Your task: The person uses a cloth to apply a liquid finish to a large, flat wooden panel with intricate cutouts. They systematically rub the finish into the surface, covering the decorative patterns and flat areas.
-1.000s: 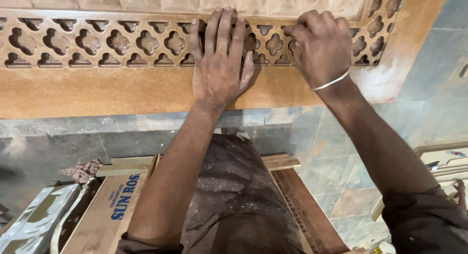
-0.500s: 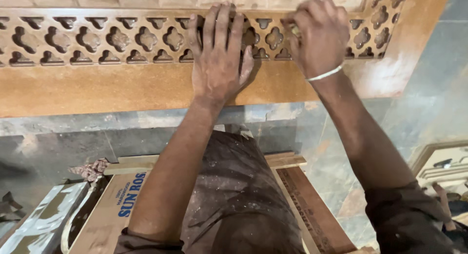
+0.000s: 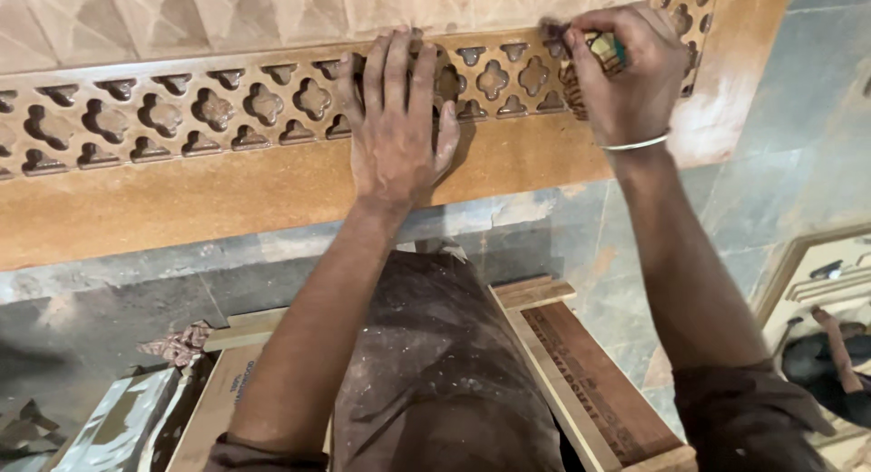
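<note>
While left hand (image 3: pixel 396 118) lies flat on carved panel (image 3: pixel 181 118), right hand (image 3: pixel 626 68) grip pinches small tool (image 3: pixel 606 50).

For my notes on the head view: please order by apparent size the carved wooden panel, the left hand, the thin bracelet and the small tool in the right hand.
1. carved wooden panel
2. left hand
3. thin bracelet
4. small tool, mostly hidden by the right hand, so its rank against the bracelet is unsure.

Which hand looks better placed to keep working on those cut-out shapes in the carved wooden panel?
Probably the right hand: it grips a small tool at the cut-outs, while the left hand lies flat on the carved wooden panel.
</note>
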